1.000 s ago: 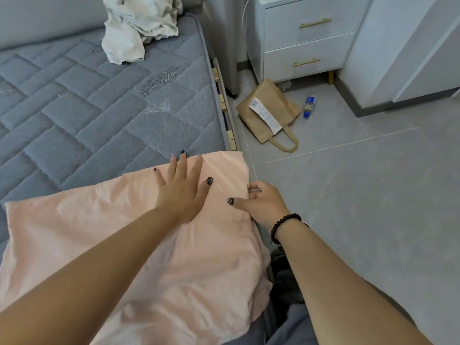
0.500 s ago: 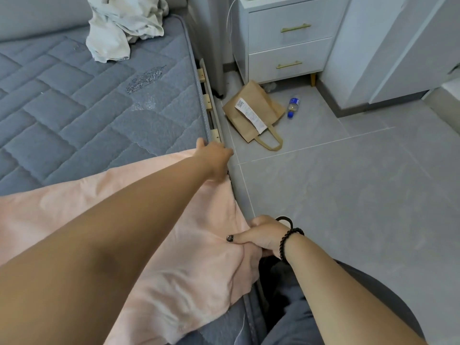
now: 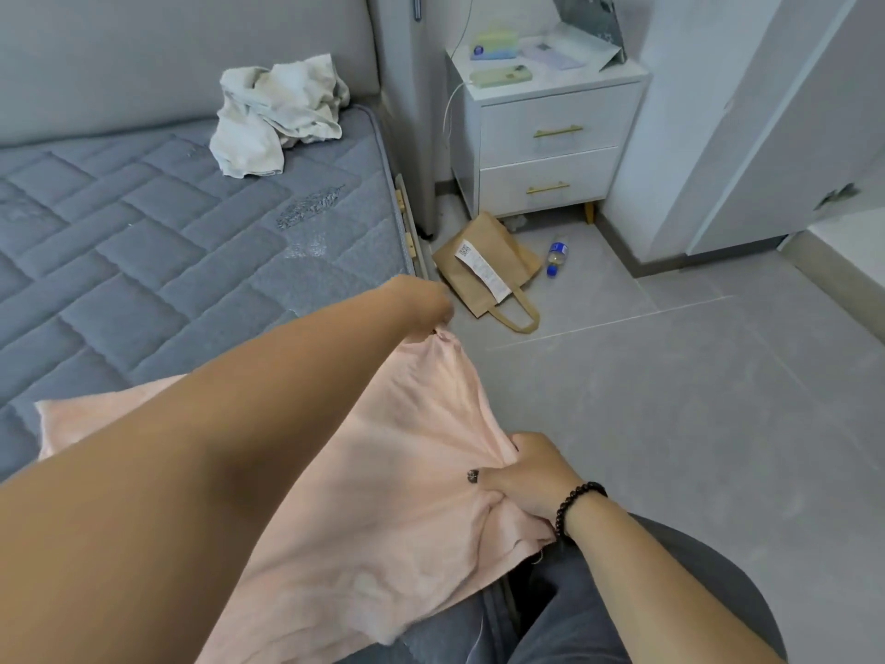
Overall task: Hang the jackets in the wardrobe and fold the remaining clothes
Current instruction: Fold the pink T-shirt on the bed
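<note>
A pale pink garment (image 3: pixel 383 472) lies across the near right corner of the grey quilted mattress (image 3: pixel 143 242). My left hand (image 3: pixel 421 299) pinches its far corner and holds it raised past the bed's edge. My right hand (image 3: pixel 531 476), with a black bead bracelet on the wrist, grips the near edge of the same cloth, bunching it. The stretch of fabric between both hands is pulled taut and lifted. A crumpled white garment (image 3: pixel 277 112) sits at the head of the bed against the headboard.
A white two-drawer nightstand (image 3: pixel 550 141) stands beside the bed with a phone and small items on top. A brown paper bag (image 3: pixel 488 266) and a small plastic bottle (image 3: pixel 557 258) lie on the grey tiled floor. White cabinet doors (image 3: pixel 790 112) rise at right.
My left hand went from lying flat on the pink cloth to pinching its far corner and lifting it. My right hand closed on the near edge. The view tilted up toward the nightstand.
</note>
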